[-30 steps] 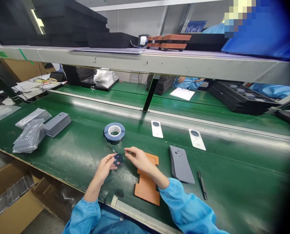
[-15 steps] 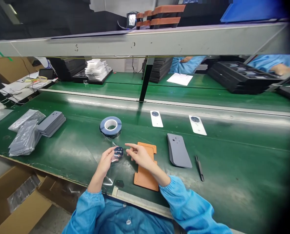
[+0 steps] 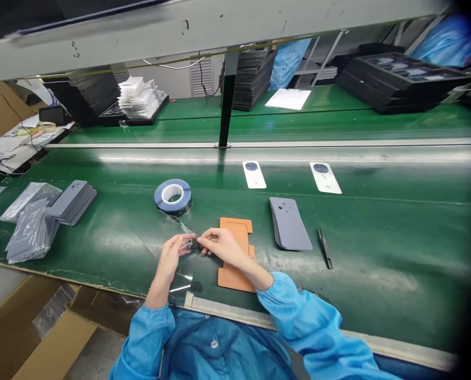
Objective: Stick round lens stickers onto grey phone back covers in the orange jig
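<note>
Clear film strip runs from a blue tape roll down to my hands. My left hand is closed on this strip, with thumb and fingers pinched along its edge. My right hand pinches at the same spot, its thumb and forefinger touching the strip beside a small dark piece. That piece is mostly hidden by my fingers. Under my right wrist lies an orange plate-like fixture with notched edges. To its right is a stack of grey phone-shaped sheets with camera holes.
Black tweezers lie right of the grey stack. Two white phone-back panels with dark round camera areas lie farther back. At left are bagged grey sheets and another grey stack. A metal post and overhead beam stand beyond.
My right hand has moved left and its fingers have closed at the strip my left hand holds. The dark oval piece, plainly seen before, is now mostly covered. The view has tilted down.
</note>
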The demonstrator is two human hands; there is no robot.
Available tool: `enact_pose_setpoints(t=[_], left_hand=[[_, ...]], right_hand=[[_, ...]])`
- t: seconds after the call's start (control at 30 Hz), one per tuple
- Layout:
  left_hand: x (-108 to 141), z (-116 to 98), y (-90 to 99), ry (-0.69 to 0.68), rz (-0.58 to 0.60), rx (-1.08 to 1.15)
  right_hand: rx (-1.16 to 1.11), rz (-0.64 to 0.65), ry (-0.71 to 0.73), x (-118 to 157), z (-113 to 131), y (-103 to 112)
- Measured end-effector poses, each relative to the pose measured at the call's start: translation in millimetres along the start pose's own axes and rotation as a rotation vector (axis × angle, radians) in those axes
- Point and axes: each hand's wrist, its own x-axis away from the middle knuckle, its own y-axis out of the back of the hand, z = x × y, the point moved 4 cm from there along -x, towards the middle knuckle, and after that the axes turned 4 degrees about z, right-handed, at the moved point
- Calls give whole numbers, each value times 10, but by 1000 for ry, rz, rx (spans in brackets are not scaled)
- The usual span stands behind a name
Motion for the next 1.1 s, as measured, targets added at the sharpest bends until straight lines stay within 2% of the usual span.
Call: enact_pose_setpoints(t=[0.07,0.2,0.27,0.33,0.47,0.53,0.67,0.77,1.1], left_hand=[[-14,-24,0,-72,-80,-49],[124,-180,-12,-393,-447,-243],[268,-250,-118,-531,-562,-317],[358,-266,-313,-555,-511,-350],[245,-111,-798,-299,-123,-331],[90,-16,-942,-204,-34,-312],[-248,93,-1001,-165,-18,-306],[-403,114,-996,-163,0,-304],[-524,141,-1035,-140,39,-342]], right_hand=[[21,-12,3,65,-53,102],[141,-105,5,283,-128,492],[196,-143,-22,407,-162,716],[213,-176,-39,502,-196,909],[256,-264,-33,560,-267,1134],[296,-286,-24,538,-290,1165],[350,-315,-6,477,-284,1177],[379,-351,-3,444,-251,1203],[408,-354,-10,393,-258,1241]])
